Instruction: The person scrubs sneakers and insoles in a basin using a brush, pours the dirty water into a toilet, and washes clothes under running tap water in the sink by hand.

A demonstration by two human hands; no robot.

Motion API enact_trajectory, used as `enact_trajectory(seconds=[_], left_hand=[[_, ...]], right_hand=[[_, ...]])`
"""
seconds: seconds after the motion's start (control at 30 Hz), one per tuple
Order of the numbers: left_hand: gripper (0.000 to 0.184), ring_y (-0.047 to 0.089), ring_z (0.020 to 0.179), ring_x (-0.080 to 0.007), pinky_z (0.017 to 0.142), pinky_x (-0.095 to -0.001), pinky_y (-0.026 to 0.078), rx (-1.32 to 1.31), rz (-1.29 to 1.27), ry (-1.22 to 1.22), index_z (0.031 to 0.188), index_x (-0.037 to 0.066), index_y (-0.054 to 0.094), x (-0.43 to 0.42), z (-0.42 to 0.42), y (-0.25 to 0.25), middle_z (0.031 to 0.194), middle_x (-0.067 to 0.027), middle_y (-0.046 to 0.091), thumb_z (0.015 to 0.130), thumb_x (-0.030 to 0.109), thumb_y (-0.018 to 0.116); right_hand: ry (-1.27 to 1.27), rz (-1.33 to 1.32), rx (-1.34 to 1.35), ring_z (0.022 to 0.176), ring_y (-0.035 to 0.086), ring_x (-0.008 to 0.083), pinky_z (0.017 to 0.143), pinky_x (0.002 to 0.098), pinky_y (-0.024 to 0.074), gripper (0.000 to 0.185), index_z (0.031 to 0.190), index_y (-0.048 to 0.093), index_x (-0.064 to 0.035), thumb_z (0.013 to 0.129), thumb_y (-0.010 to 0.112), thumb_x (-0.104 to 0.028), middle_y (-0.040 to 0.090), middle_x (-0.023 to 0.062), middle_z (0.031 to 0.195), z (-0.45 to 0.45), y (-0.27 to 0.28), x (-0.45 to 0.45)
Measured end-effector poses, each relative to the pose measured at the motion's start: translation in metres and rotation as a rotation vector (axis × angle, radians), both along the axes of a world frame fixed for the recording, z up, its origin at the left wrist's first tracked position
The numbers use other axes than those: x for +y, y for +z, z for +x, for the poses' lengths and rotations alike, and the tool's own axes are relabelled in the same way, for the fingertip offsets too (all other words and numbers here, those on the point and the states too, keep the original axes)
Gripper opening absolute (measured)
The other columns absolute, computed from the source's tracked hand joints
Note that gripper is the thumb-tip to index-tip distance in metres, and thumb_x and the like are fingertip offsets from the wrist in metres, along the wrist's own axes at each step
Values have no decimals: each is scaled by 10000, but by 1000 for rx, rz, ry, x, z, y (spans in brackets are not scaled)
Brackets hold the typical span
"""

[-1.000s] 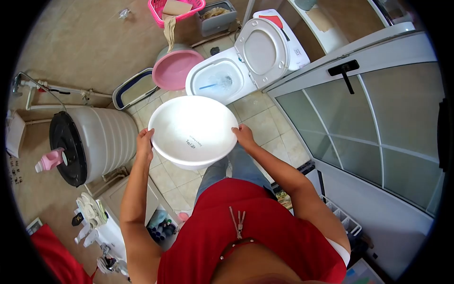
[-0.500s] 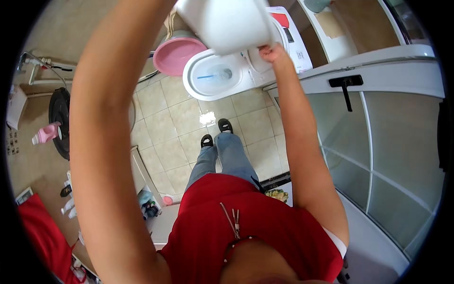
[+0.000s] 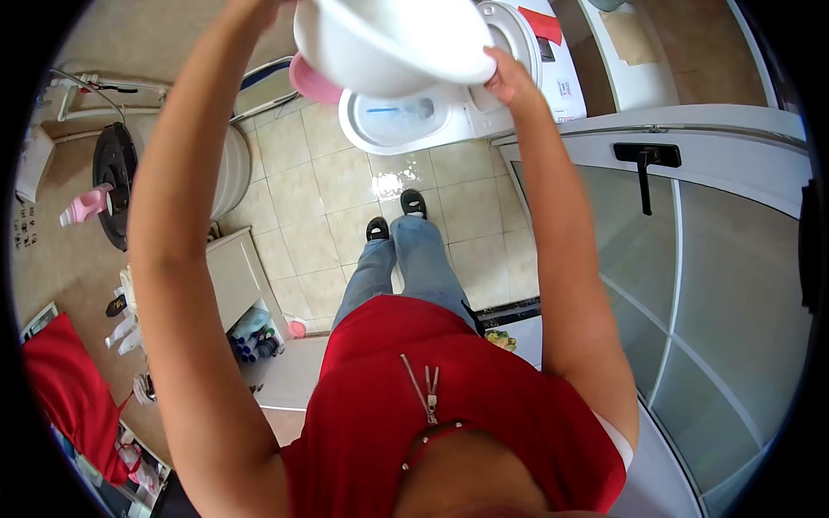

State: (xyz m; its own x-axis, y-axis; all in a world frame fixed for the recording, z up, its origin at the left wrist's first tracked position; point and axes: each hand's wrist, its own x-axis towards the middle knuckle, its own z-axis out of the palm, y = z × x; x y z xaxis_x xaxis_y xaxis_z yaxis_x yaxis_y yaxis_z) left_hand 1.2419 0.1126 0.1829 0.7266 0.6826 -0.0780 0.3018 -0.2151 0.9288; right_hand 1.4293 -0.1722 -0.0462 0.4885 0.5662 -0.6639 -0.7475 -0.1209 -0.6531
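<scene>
A white plastic basin [image 3: 367,56] hangs tilted in the air at the top of the view, its inner side partly showing. My right hand [image 3: 511,79] is closed on the basin's right rim. Cut by the top edge, my left hand [image 3: 263,10] is at the basin's left side, its fingers partly out of sight; it appears to grip the rim. Below the basin lies a white toilet [image 3: 356,129] with water and a blue streak in its bowl. A pink basin [image 3: 313,82] shows in part behind the white one.
A white washing machine [image 3: 566,82] with a red cloth [image 3: 541,24] stands at the upper right. The glass door [image 3: 725,285] fills the right side. Tiled floor [image 3: 302,198] surrounds my shoes, with a low cabinet [image 3: 246,281] and a pink bottle [image 3: 86,207] at left.
The white basin has turned, so its rim and inside now show. It covers more of the pink basin. My left hand has come partly into view, and the camera view has shifted.
</scene>
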Motion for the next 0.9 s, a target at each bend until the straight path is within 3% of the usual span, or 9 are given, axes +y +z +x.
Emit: enact_trajectory(seconds=[0.03, 0.1, 0.2, 0.33, 0.53, 0.6, 0.63, 0.73, 0.9], left_hand=[[248, 512, 593, -82, 564, -227, 453, 29, -69, 29, 979, 54, 634, 24, -33, -54, 699, 8, 569, 880, 268, 558], [366, 590, 701, -78, 646, -247, 501, 68, -254, 71, 1238, 77, 540, -1, -84, -92, 887, 1, 635, 895, 201, 512], [392, 568, 615, -88, 573, -240, 486, 94, -425, 213, 1226, 38, 536, -34, -145, -143, 798, -14, 617, 842, 109, 507], [478, 583, 614, -116, 585, -251, 509, 153, -580, 407, 1298, -7, 444, -66, -208, -188, 807, -46, 618, 830, 72, 501], [442, 534, 611, -77, 571, -224, 465, 172, -523, 397, 1296, 26, 468, -66, -217, -177, 800, -11, 598, 867, 115, 523], [449, 517, 597, -87, 561, -231, 465, 7, -518, 366, 1284, 20, 479, -55, -192, -147, 749, -9, 563, 844, 96, 537], [436, 500, 583, -81, 559, -227, 464, -56, -488, 320, 1269, 17, 493, -54, -182, -124, 733, 5, 542, 842, 88, 543], [546, 447, 562, -57, 545, -206, 441, -198, -421, 225, 1347, 11, 400, -50, -176, -91, 693, 32, 498, 834, 76, 575], [500, 477, 570, -59, 525, -208, 431, -62, -418, 395, 1330, 50, 438, -37, -264, -118, 726, 31, 551, 842, 112, 526]], right_hand=[[12, -50, 1, 849, 627, 147, 659, 280, 489, 313, 1114, 549, -51, 868, 558, -244, 643, 65, 994, -16, -17, -6], [57, -114, -2, 776, 621, 141, 593, 271, 474, 273, 1056, 571, -48, 865, 557, -243, 642, 63, 932, -52, -50, -20], [222, -212, 30, 477, 476, 105, 393, 243, 344, 150, 864, 585, -71, 830, 581, -218, 552, 8, 650, -114, -72, -44], [257, -257, 146, 435, 349, 85, 360, 228, 235, 95, 780, 552, -81, 760, 586, -168, 439, -3, 559, -186, -89, -64], [198, -310, 179, 457, 345, 91, 373, 232, 236, 105, 785, 561, -94, 711, 612, -149, 459, 7, 605, -191, -178, -62], [128, -260, 5, 464, 380, 97, 381, 235, 237, 107, 796, 574, -109, 709, 617, -154, 491, 16, 633, -168, -86, -37], [146, -198, -24, 561, 515, 156, 435, 286, 383, 130, 856, 583, -69, 738, 592, -124, 552, 64, 725, -143, -82, -32], [42, -230, -187, 884, 603, 298, 746, 420, 516, 246, 1017, 548, 40, 792, 534, -57, 583, 166, 996, -132, -12, 9], [265, -335, -159, 662, 613, 244, 500, 347, 482, 229, 963, 576, -23, 756, 585, -119, 604, 114, 827, -199, -46, 27]])
